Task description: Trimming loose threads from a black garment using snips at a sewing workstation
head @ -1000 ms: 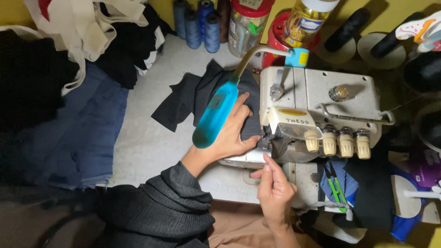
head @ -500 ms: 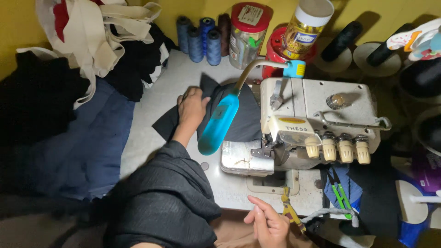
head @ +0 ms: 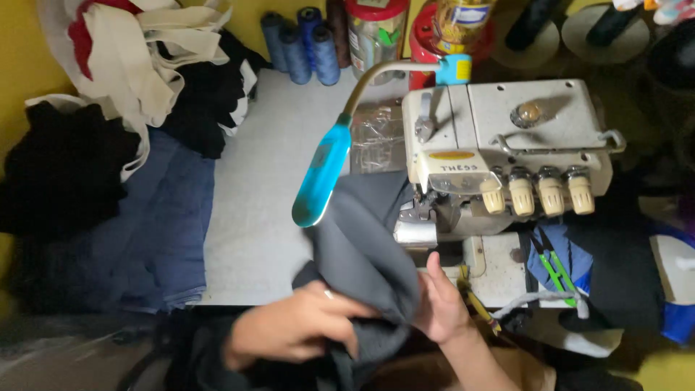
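Note:
My left hand (head: pixel 297 326) and my right hand (head: pixel 440 304) both grip a dark grey piece of fabric (head: pixel 358 239) at the table's front edge. The cloth runs up from my hands toward the presser foot of a cream overlock sewing machine (head: pixel 507 145). My left hand is blurred and holds the cloth's lower left part. My right hand pinches its right edge just below the machine's metal plate (head: pixel 414 230). A turquoise lamp on a bent neck (head: pixel 322 174) hangs over the cloth.
Piles of blue (head: pixel 156 224), black (head: pixel 65 166) and cream fabric (head: pixel 137 58) lie on the left of the white table (head: pixel 260 188). Thread cones (head: pixel 300 36) and jars (head: pixel 373 29) stand at the back. Green-handled snips (head: pixel 554 264) lie right of the machine.
My left hand drew the dark cloth from the table's back toward me. My right hand rose from my lap and took hold of the cloth. The view moved closer.

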